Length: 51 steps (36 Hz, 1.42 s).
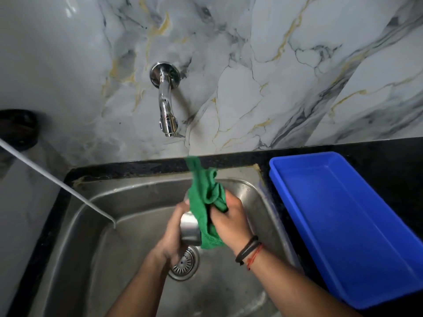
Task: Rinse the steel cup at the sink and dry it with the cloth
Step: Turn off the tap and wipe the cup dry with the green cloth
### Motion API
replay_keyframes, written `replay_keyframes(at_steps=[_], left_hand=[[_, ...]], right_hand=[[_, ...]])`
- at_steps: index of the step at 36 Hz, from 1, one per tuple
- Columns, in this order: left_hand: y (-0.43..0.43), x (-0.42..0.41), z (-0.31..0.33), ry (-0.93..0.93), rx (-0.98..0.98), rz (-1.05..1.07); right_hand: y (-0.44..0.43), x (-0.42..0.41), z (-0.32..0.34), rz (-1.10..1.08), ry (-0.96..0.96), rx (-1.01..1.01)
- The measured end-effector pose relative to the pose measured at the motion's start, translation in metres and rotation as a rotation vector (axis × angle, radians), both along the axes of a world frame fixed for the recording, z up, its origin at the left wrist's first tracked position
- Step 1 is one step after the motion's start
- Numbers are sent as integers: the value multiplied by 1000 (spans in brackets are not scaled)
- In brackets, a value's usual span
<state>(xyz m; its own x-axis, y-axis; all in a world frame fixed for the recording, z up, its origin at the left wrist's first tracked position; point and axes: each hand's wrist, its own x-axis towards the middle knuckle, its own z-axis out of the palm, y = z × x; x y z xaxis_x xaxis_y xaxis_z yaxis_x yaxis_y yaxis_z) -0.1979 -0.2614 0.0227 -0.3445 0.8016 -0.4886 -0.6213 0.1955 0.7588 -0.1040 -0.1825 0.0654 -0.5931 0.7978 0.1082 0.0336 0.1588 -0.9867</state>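
Over the steel sink [128, 227] my left hand [172, 234] grips the steel cup [189, 229] from its left side, base end toward me. My right hand [229, 221] is closed on the green cloth [206, 202], which is pressed against the cup's right side and covers its upper part. A loose end of the cloth sticks up toward the counter edge. The cup's mouth is hidden by the cloth.
A chrome tap [166, 99] juts from the marble wall above the sink; no water runs from it. A blue plastic tray [343, 225] lies on the black counter [377, 147] to the right. A white pipe [57, 181] slants into the sink from the left. The drain strainer [185, 264] sits below my hands.
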Motion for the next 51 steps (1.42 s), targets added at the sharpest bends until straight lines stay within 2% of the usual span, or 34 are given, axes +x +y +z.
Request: replay_keyframes(at_steps=[3,4,7,8,10,12,14,17,19,22,25,27,30,32,34,38,41,44,48,51], left_hand=[[-4,-1,-12,-228,106,196],[-4,-3,-14,-285,175,225],[-4,-11,-7,-395,382,229],[-4,-12,-5,-412,411,241],[-5,-15,-2,-399,441,286],[-7,-13,2,-392,535,325],[-8,-11,-4,-461,574,355],[-10,-13,-15,-510,382,490],[-8,-18,-17,-560,328,507],[-11,-23,-9,-522,410,330],[-16,-24,-12,-479,428,208],[-17,-20,-15,-432,373,222],[-13,-15,-22,-406,343,355],[-10,-11,-26,-433,318,464],[-6,-4,-27,-503,300,463],[0,-8,-24,-491,240,390],[-2,-12,-22,-416,265,356],[-4,-13,-18,-346,192,351],[10,-12,2,-177,133,303],[19,-6,16,-136,105,409]], right_hand=[[4,-8,5,-2,-149,354],[6,-11,6,-9,-239,416],[8,-15,9,-1,-574,411],[7,-13,8,14,-622,392],[-3,-8,10,60,-581,363],[-16,-5,18,144,-426,393],[-25,-12,24,239,-304,449],[-21,-29,31,243,-283,493],[-10,-35,34,163,-326,470],[8,-32,30,44,-485,406],[5,-19,20,34,-688,396],[-4,-10,16,76,-762,380],[-17,-8,21,177,-682,331],[-24,-17,31,204,-507,365],[-23,-30,40,199,-371,416],[-2,-49,41,174,-477,337],[12,-43,27,148,-576,269],[13,-26,6,123,-645,190],[0,-13,-9,73,-346,-115],[-3,-12,-16,73,-229,-185]])
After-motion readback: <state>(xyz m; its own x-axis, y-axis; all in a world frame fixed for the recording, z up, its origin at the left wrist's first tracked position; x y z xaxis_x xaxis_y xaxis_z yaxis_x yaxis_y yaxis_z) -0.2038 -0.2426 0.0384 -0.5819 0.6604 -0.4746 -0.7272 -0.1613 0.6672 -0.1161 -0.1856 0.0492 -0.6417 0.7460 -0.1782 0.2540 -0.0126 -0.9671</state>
